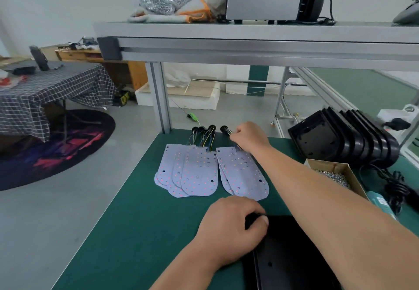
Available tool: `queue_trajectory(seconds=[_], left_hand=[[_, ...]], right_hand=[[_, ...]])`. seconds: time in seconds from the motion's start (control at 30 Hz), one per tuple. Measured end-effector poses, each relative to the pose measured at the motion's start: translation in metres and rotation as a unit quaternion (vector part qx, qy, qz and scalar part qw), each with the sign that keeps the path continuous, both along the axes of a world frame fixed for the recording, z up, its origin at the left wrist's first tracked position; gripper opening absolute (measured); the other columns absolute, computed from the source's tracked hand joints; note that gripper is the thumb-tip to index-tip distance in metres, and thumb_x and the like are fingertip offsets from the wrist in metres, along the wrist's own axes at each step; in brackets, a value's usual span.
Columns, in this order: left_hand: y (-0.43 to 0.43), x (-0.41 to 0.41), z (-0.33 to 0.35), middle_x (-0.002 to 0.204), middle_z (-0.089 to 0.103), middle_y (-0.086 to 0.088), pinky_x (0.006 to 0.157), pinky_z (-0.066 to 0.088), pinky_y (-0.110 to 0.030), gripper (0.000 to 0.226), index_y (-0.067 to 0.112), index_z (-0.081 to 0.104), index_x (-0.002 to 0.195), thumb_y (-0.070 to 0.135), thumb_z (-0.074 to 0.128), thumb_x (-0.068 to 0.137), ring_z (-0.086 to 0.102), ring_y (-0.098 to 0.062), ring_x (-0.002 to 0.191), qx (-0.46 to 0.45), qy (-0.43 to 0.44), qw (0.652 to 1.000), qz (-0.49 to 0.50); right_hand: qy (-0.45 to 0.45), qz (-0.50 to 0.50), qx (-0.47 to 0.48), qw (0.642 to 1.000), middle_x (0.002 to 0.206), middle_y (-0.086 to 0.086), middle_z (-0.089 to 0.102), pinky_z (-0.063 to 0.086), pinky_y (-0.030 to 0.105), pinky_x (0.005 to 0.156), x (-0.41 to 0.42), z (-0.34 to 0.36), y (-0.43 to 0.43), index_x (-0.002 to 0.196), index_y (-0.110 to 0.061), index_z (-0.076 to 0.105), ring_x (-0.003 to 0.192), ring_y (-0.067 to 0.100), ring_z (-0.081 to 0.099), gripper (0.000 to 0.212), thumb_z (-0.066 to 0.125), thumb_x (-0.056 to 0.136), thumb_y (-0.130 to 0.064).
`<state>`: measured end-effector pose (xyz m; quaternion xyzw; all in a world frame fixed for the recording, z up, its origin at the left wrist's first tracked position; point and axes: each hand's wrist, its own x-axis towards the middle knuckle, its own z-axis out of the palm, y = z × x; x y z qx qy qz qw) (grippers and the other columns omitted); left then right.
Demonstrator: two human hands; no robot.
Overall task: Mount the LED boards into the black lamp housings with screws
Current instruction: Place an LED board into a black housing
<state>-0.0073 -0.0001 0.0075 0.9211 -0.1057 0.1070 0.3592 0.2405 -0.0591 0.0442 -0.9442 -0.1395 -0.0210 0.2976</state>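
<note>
Two hands divide the work: right hand (249,138) fingers (234,139) pinch the wires (229,134) at the far end of an LED board (243,174), whose long axis points back toward the black housing (294,258) the left hand (231,228) grips nearer in.

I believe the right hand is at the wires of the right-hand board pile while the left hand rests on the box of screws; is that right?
Not quite: the head view shows the left hand gripping the near black housing, not the box of screws; the rest holds.
</note>
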Motion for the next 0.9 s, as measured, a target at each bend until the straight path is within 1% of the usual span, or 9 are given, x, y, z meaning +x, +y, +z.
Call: queue_trajectory(seconds=[0.13, 0.3, 0.37, 0.43, 0.53, 0.67, 0.77, 0.83, 0.9], left_hand=[[-0.001, 0.0, 0.001, 0.096, 0.072, 0.018, 0.081, 0.049, -0.023, 0.028, 0.032, 0.073, 0.101, 0.048, 0.053, 0.093, 0.061, -0.001, 0.092, -0.006, 0.006, 1.0, 0.001], [0.001, -0.001, 0.001, 0.094, 0.069, 0.021, 0.079, 0.048, -0.023, 0.031, 0.032, 0.071, 0.099, 0.055, 0.051, 0.095, 0.06, 0.0, 0.091, -0.024, 0.015, 1.0, 0.003], [0.001, -0.001, 0.002, 0.091, 0.068, 0.02, 0.08, 0.049, -0.025, 0.034, 0.032, 0.071, 0.098, 0.057, 0.048, 0.095, 0.059, 0.0, 0.09, -0.02, 0.019, 1.0, 0.006], [0.0, -0.001, 0.002, 0.089, 0.066, 0.021, 0.079, 0.048, -0.025, 0.036, 0.032, 0.07, 0.097, 0.059, 0.046, 0.094, 0.058, 0.0, 0.089, -0.017, 0.022, 1.0, 0.008], [0.0, -0.001, 0.002, 0.085, 0.061, 0.021, 0.074, 0.045, -0.023, 0.031, 0.033, 0.064, 0.09, 0.058, 0.046, 0.096, 0.057, -0.001, 0.086, -0.02, 0.023, 0.999, 0.014], [0.0, 0.003, 0.0, 0.09, 0.058, 0.018, 0.079, 0.047, -0.025, 0.026, 0.033, 0.063, 0.091, 0.053, 0.049, 0.1, 0.056, -0.003, 0.09, -0.025, 0.01, 0.999, 0.024], [0.001, 0.005, -0.002, 0.1, 0.059, 0.019, 0.086, 0.048, -0.023, 0.029, 0.032, 0.071, 0.107, 0.053, 0.051, 0.099, 0.056, -0.001, 0.097, -0.032, 0.015, 0.999, 0.024], [0.001, 0.006, -0.002, 0.099, 0.057, 0.018, 0.087, 0.049, -0.027, 0.031, 0.031, 0.071, 0.106, 0.053, 0.049, 0.1, 0.055, -0.003, 0.097, -0.029, 0.017, 0.999, 0.02], [0.0, 0.006, -0.002, 0.098, 0.055, 0.018, 0.088, 0.049, -0.029, 0.032, 0.031, 0.069, 0.105, 0.055, 0.047, 0.1, 0.053, -0.003, 0.098, -0.017, 0.02, 0.999, 0.018]], right_hand=[[0.014, -0.049, 0.179, 0.983, 0.068, 0.002, 0.073, 0.039, 0.03, 0.059, -0.007, 0.004, -0.028, 0.068, -0.003, 0.06, 0.06, 0.021, 0.058, 0.026, 0.054, 0.09, -0.015], [0.113, 0.002, 0.268, 0.957, 0.073, 0.01, 0.076, 0.042, 0.03, 0.057, -0.025, 0.007, -0.067, 0.082, 0.006, 0.074, 0.065, 0.021, 0.056, 0.016, 0.069, 0.09, -0.006], [0.115, 0.024, 0.211, 0.97, 0.068, 0.014, 0.07, 0.049, 0.033, 0.059, -0.033, 0.006, -0.073, 0.075, -0.004, 0.075, 0.062, 0.024, 0.057, 0.014, 0.074, 0.088, -0.008], [0.044, 0.026, 0.082, 0.995, 0.067, 0.008, 0.07, 0.051, 0.034, 0.065, -0.034, 0.006, -0.071, 0.07, -0.013, 0.072, 0.063, 0.024, 0.063, 0.019, 0.074, 0.088, -0.018], [-0.06, 0.016, -0.04, 0.997, 0.067, 0.001, 0.065, 0.042, 0.032, 0.062, -0.038, 0.009, -0.065, 0.073, -0.011, 0.066, 0.071, 0.026, 0.063, 0.025, 0.066, 0.093, -0.025], [0.0, 0.013, 0.146, 0.989, 0.075, 0.014, 0.066, 0.041, 0.033, 0.063, -0.032, 0.007, -0.067, 0.085, 0.001, 0.067, 0.065, 0.022, 0.055, 0.024, 0.065, 0.098, -0.018], [0.067, -0.012, 0.291, 0.954, 0.063, 0.004, 0.053, 0.034, 0.03, 0.055, -0.03, 0.001, -0.074, 0.082, 0.003, 0.061, 0.056, 0.018, 0.044, 0.019, 0.066, 0.095, -0.01], [0.091, -0.021, 0.326, 0.941, 0.063, 0.004, 0.047, 0.028, 0.029, 0.054, -0.029, -0.003, -0.076, 0.081, 0.0, 0.058, 0.055, 0.017, 0.038, 0.013, 0.063, 0.092, -0.003], [0.108, -0.025, 0.335, 0.936, 0.076, 0.01, 0.05, 0.032, 0.033, 0.063, -0.028, -0.001, -0.077, 0.086, 0.001, 0.061, 0.069, 0.021, 0.042, 0.004, 0.062, 0.089, 0.0]])
